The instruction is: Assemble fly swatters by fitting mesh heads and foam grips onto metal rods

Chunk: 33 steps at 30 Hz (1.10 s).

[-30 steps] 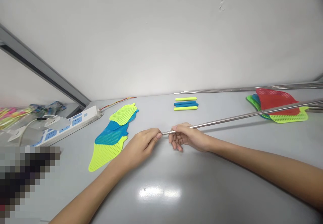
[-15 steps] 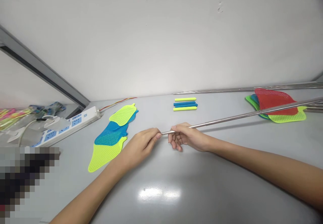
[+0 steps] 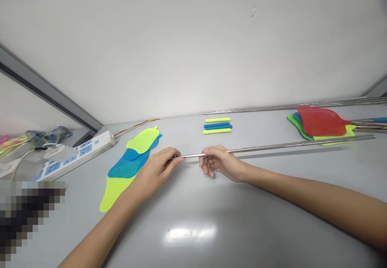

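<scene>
A long silver telescopic rod (image 3: 272, 147) lies across both of my hands, its far end reaching right over the table. My left hand (image 3: 161, 165) pinches the thin left tip between thumb and fingers. Farther along, my right hand (image 3: 219, 161) grips the rod between thumb and forefinger, the other fingers loosely curled below. Beyond my hands are several yellow and blue handle sleeves (image 3: 217, 126) in a row. Beside my left hand, perforated fly swatter heads in yellow (image 3: 142, 140) and blue (image 3: 127, 164) overlap on the table.
At the right, a red swatter head (image 3: 322, 121) tops a pile of swatters with metal rods. More thin rods (image 3: 256, 109) lie along the wall. A white power strip (image 3: 81, 155) with plugs and cables sits at the left, near bagged colourful items (image 3: 18, 143).
My left hand has moved slightly left with the rod's tip, and more thin section shows between my hands. The rod's right end has swung lower, nearer the table.
</scene>
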{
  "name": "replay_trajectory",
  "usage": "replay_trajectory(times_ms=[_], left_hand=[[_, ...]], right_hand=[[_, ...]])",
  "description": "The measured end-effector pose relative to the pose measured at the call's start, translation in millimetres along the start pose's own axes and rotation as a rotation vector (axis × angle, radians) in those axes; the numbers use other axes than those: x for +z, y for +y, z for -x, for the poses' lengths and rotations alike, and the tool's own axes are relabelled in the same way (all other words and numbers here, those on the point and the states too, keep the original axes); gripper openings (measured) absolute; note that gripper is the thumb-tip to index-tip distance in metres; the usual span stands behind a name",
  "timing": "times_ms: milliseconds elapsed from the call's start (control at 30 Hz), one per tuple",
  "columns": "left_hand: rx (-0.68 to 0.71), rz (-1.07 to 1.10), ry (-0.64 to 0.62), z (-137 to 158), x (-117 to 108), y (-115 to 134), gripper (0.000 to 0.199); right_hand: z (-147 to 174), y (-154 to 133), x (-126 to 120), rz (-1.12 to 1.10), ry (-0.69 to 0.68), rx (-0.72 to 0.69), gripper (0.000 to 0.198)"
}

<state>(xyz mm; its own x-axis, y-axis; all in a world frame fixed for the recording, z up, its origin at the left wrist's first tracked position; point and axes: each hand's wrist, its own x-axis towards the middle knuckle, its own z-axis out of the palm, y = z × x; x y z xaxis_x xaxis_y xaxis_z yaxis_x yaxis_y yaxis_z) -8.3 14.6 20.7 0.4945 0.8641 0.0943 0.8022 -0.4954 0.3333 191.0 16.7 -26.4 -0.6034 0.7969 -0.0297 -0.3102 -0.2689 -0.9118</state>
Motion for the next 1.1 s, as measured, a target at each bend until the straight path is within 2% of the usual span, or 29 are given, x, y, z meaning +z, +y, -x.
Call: replay_trajectory(times_ms=[467, 1100], left_hand=[[0.031, -0.021, -0.035, -0.6, -0.5, 3.8, 0.028], [-0.002, -0.001, -0.085, 0.7, 1.3, 7.2, 0.029]], right_hand=[[-1.5, 0.2, 1.1, 0.018, -0.022, 0.027, 0.034], [-2.2, 1.7, 0.8, 0.017, -0.041, 0.026, 0.035]])
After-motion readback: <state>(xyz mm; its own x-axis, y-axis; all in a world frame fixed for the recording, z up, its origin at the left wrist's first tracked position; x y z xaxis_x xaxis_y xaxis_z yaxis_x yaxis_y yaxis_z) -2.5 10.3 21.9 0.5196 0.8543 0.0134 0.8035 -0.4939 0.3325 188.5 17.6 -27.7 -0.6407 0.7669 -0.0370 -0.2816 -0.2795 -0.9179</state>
